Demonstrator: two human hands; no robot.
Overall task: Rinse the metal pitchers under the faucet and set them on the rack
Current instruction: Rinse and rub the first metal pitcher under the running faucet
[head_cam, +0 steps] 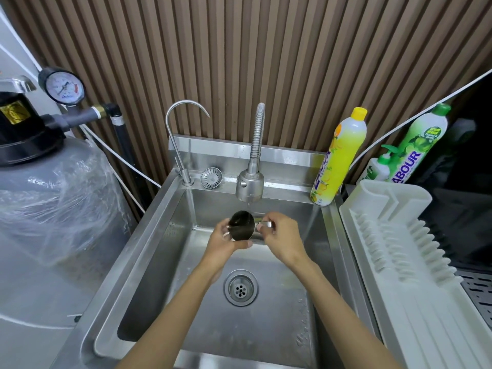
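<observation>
Position of the work piece: the metal pitcher is held inside the sink, near the back wall of the basin and just below the spray head of the flexible faucet. Its mouth is tipped toward the camera, so the dark interior shows. It is raised above the basin floor and does not touch the drain.

Hand state: the left hand grasps the pitcher body from the left and below, with the fingers curled round the wall and the thumb at the lower rim. The right hand pinches the handle on the pitcher's right side.

Clearances: bare steel floor shows between the two forearms and all round the drain. The side walls of the basin stand well apart from both hands.

Edges: the white rack lies just beside the right rim of the sink, its rows of pegs upright. A yellow bottle stands on the back right corner of the ledge, and a green bottle behind the rack. A gooseneck tap and a strainer basket occupy the back ledge left of the faucet
</observation>
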